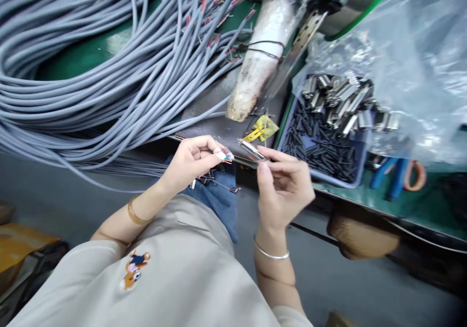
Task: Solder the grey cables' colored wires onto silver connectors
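Note:
Between the thumb and fingers of my left hand [195,159] are thin coloured wires [226,157], their ends fanned out toward the right. My right hand [282,186] pinches a silvery metal connector [251,149] by one end, with the other end pointing at the wires. A small gap separates the two. Just beyond the connector lies a yellow piece [263,128] on the dark work plate [204,122]. Over my lap, partly hidden below my left hand, are more connectors and wire ends [207,177].
Grey cables [146,79] cover the bench's left side. A wrapped white tube [257,69] slants down above the plate. At right, a bin [355,178] holds metal connectors [343,98] and black sleeves [314,139]. Blue-handled pliers [397,176] lie beside it, near plastic bags [419,74].

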A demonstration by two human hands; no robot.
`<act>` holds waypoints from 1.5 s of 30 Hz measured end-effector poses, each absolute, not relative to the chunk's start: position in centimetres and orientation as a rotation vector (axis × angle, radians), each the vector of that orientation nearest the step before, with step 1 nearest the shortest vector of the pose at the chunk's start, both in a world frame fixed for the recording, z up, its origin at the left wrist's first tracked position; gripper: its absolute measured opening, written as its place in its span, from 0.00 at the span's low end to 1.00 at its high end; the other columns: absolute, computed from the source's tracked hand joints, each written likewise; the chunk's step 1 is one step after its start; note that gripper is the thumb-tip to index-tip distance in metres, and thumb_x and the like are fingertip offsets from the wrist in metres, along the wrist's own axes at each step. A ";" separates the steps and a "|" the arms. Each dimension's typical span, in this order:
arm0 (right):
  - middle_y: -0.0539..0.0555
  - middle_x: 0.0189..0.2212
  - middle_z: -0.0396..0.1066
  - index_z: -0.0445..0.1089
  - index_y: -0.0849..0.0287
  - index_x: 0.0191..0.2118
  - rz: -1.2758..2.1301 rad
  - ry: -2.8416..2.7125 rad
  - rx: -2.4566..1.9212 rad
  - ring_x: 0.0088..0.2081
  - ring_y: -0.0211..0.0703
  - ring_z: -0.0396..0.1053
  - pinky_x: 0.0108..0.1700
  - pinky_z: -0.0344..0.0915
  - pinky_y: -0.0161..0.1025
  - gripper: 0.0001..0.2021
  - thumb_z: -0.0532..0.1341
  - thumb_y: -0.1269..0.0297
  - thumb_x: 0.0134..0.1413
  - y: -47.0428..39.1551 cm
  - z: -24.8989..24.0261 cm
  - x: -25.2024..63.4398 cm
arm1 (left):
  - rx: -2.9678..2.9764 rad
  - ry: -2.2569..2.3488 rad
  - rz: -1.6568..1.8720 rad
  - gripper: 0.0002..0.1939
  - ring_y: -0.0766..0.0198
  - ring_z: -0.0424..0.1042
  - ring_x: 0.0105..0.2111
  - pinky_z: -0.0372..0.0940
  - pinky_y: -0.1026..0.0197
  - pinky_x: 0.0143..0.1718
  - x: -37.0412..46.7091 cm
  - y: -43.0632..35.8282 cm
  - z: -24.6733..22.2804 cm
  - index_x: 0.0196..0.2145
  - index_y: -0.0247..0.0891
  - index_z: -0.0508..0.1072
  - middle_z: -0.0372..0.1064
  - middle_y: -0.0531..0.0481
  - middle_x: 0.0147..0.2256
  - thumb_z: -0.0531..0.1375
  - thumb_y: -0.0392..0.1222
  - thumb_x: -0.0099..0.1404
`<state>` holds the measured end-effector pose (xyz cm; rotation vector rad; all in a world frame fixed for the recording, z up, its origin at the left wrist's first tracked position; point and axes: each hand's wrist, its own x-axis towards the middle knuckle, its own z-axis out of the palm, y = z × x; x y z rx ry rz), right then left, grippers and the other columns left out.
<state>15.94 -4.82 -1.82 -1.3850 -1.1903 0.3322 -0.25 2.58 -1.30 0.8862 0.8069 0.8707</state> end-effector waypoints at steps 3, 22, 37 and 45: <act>0.54 0.43 0.81 0.69 0.55 0.35 0.401 -1.187 -1.395 0.44 0.45 0.81 0.41 0.78 0.41 0.05 0.66 0.68 0.61 -4.2 -2.2 16.2 | 0.955 0.814 0.945 0.10 0.80 0.55 0.15 0.48 0.70 0.15 1.2 2.9 -0.7 0.25 0.33 0.74 0.79 0.47 0.31 0.71 0.38 0.55; 0.54 0.46 0.80 0.70 0.55 0.37 0.205 -1.399 -1.274 0.46 0.44 0.80 0.44 0.80 0.43 0.07 0.66 0.74 0.58 -2.6 -2.2 17.2 | 0.997 0.773 1.040 0.09 0.82 0.53 0.15 0.49 0.73 0.15 2.5 4.1 -0.6 0.24 0.33 0.72 0.76 0.51 0.29 0.68 0.35 0.55; 0.54 0.43 0.82 0.72 0.56 0.36 0.127 -1.442 -1.239 0.42 0.44 0.81 0.40 0.79 0.40 0.09 0.67 0.78 0.54 -1.9 -1.7 17.4 | 1.055 0.830 1.034 0.08 0.76 0.61 0.21 0.57 0.70 0.21 2.7 4.2 -0.5 0.25 0.35 0.72 0.75 0.50 0.29 0.67 0.37 0.57; 0.53 0.42 0.82 0.72 0.56 0.35 0.049 -1.520 -1.246 0.42 0.45 0.82 0.41 0.79 0.42 0.09 0.67 0.77 0.54 -2.0 -1.6 17.4 | 0.994 0.796 0.966 0.09 0.81 0.53 0.16 0.47 0.71 0.15 2.4 4.4 -0.4 0.24 0.34 0.70 0.75 0.52 0.28 0.68 0.35 0.55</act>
